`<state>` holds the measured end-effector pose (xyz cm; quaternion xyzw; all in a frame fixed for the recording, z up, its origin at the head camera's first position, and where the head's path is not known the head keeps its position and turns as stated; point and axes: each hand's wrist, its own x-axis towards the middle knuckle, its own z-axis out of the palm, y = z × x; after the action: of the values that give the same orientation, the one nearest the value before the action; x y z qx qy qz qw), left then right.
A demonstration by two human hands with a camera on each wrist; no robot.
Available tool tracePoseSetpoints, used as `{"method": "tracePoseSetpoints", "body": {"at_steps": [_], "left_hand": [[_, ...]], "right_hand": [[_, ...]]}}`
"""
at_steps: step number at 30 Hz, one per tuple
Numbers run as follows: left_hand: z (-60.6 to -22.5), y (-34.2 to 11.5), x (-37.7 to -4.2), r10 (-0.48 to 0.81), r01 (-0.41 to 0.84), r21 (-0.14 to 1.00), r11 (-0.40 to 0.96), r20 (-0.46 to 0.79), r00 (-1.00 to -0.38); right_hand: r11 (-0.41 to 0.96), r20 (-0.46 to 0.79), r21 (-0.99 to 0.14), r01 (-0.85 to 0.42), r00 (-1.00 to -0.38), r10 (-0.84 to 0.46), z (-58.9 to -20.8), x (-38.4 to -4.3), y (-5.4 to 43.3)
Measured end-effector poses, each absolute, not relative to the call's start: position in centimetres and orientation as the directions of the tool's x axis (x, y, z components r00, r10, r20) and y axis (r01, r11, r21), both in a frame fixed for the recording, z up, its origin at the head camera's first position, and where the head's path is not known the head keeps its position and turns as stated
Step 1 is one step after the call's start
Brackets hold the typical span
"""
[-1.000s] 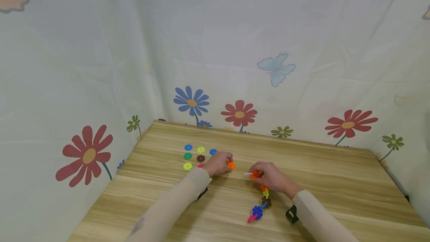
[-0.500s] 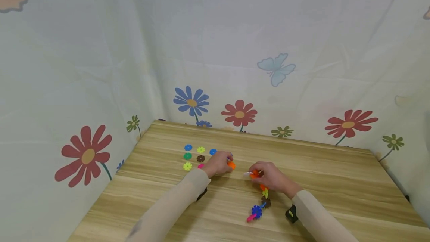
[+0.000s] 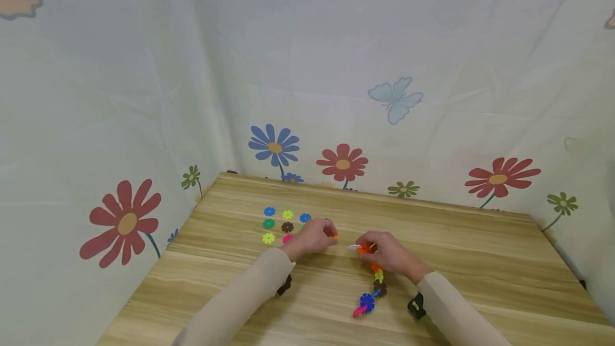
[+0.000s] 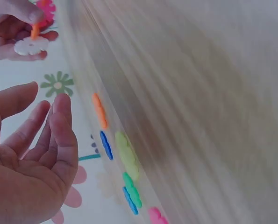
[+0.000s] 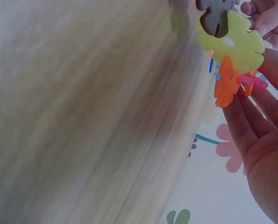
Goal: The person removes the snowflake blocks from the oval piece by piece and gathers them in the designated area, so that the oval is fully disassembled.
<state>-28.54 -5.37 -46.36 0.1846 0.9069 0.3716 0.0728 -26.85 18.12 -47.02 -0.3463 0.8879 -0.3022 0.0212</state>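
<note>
My right hand (image 3: pixel 386 252) pinches a chain of interlocking snowflake discs. A white disc (image 3: pixel 354 248) sticks out at its left end, with an orange disc (image 3: pixel 365 249) at the fingertips. From under the hand the chain runs toward me through a yellow disc (image 3: pixel 379 275), a brown disc (image 3: pixel 380 289) and a dark blue disc (image 3: pixel 367 302) to a pink disc (image 3: pixel 359 311). My left hand (image 4: pixel 40 158) has loosely bent fingers with nothing between them. Beyond its fingertips in the left wrist view, a loose orange disc (image 4: pixel 100 111) lies on the table.
Loose discs lie in rows at the table's left, including a green disc (image 3: pixel 268 223), a brown disc (image 3: pixel 287 227) and a pink disc (image 3: pixel 288 238). My left hand covers part of the rows. A flower-printed cloth (image 3: pixel 307 68) hangs behind the wooden table (image 3: pixel 456 239).
My left hand has drawn slightly back toward me, and less of the loose orange disc shows past its fingers. The right hand stays in place; the white disc has tilted a little.
</note>
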Motion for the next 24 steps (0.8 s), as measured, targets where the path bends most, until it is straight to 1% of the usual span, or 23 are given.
{"method": "tracePoseSetpoints", "body": {"at_steps": [6, 9, 19, 24], "left_hand": [[-46.5, -5.5, -27.3, 0.415, 0.227, 0.782, 0.58, -0.044, -0.909], [-46.6, -5.3, -26.8, 0.423, 0.213, 0.809, 0.548, -0.048, -0.905], [-46.7, -4.0, -26.1, 0.418, 0.24, 0.831, 0.501, 0.01, -0.908], [-46.9, -3.4, -26.0, 0.411, 0.245, 0.846, 0.474, 0.034, -0.911]], "right_hand": [[0.573, 0.178, -0.562, -0.597, -0.763, -0.621, -47.2, -27.0, 18.1], [0.569, 0.187, -0.56, -0.602, -0.761, -0.621, -47.3, -27.1, 18.0], [0.581, 0.159, -0.589, -0.562, -0.785, -0.598, -47.1, -27.0, 17.8], [0.577, 0.145, -0.601, -0.554, -0.785, -0.603, -47.1, -26.9, 17.6]]}}
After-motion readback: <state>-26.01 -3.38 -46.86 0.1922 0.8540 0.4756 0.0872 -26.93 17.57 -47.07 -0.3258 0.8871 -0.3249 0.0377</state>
